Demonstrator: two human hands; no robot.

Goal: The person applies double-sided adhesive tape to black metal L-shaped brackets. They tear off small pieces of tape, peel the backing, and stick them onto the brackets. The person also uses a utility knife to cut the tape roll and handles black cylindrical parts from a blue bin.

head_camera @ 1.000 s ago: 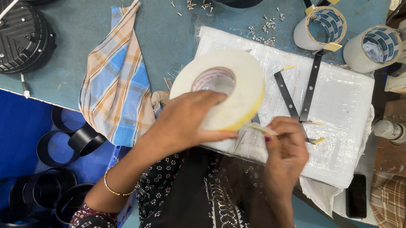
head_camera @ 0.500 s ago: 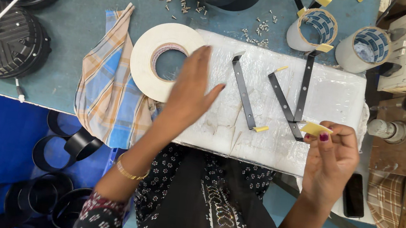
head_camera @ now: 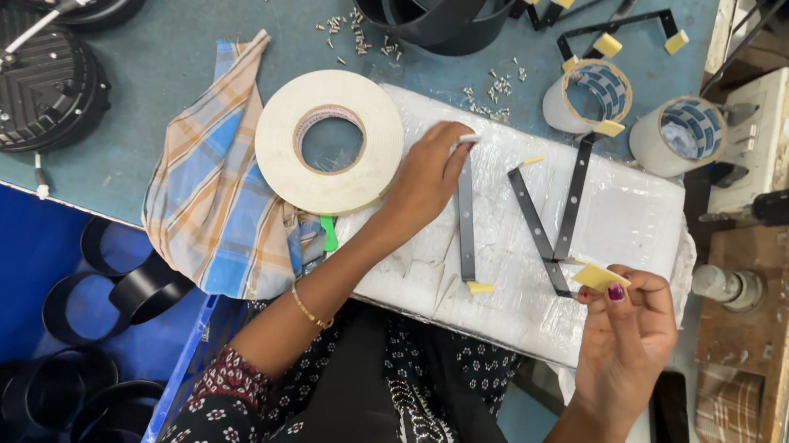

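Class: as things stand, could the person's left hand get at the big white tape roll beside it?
Probably yes. The left hand presses the top end of a black strip, and the big white tape roll lies flat just beside it, with nothing between them.

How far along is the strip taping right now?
Looks done: two black strips lie on the white pad, yellow tabs at their ends. In hand: left hand presses a third strip; right hand pinches a yellow tab. Left: cannot tell.
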